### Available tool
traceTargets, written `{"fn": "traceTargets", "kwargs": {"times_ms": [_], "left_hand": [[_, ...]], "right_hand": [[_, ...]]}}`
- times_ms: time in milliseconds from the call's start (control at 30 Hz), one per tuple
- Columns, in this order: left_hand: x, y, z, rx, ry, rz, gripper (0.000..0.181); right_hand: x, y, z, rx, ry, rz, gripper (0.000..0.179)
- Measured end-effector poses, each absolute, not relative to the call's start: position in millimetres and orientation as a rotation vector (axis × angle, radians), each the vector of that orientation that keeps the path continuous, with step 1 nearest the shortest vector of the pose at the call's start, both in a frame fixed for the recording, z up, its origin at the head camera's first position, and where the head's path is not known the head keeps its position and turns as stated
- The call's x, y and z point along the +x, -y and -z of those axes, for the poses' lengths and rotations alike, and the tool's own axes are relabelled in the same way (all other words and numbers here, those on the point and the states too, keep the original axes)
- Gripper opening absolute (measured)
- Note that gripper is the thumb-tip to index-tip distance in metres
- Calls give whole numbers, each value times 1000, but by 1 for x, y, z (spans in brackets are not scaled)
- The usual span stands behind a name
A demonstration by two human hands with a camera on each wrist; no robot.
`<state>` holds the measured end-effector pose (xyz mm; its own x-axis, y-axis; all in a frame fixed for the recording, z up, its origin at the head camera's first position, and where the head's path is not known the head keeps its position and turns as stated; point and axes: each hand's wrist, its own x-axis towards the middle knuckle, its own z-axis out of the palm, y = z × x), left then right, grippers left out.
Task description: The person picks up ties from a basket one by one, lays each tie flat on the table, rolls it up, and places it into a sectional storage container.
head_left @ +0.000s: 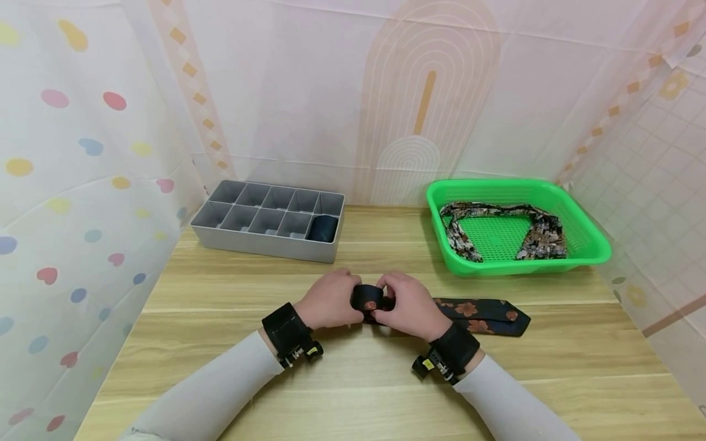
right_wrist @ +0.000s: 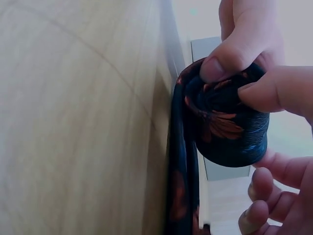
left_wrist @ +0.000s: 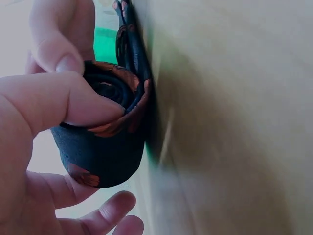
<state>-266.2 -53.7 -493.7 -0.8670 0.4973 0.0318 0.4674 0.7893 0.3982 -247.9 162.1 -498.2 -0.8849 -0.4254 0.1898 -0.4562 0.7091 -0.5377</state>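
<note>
A dark navy necktie with orange-brown flowers (head_left: 478,315) lies on the table, its near part wound into a thick roll (head_left: 368,297). My left hand (head_left: 332,298) grips the roll from the left, and in the left wrist view its thumb (left_wrist: 93,105) presses on the coiled end. From the right, my right hand (head_left: 410,306) pinches the same roll. Spiral layers show at the roll's end in the right wrist view, under the right thumb (right_wrist: 266,93). The tie's unrolled, pointed tail stretches flat to the right, past the right hand.
A grey divided box (head_left: 265,246) stands at the back left, with a rolled dark tie (head_left: 323,228) in its front right compartment. At the back right, a green plastic basket (head_left: 458,264) holds a patterned cloth strip (head_left: 543,236). Printed curtains hang behind and beside the table (head_left: 342,392).
</note>
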Motion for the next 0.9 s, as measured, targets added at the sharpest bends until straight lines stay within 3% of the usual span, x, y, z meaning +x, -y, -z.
{"fn": "traceTargets", "kwargs": {"times_ms": [367,567,900], "left_hand": [[-264,52,485,789,-2991,-456,35],[-260,51,486,846,-2991,-573,30],[-254,45,489,940,-2978,-695,38]], "right_hand": [[-248,-164,498,720,2958,-837,29],[-246,-162,501,740,2957,-821,28],[-240,-153,509,737,2920,-746,26]]}}
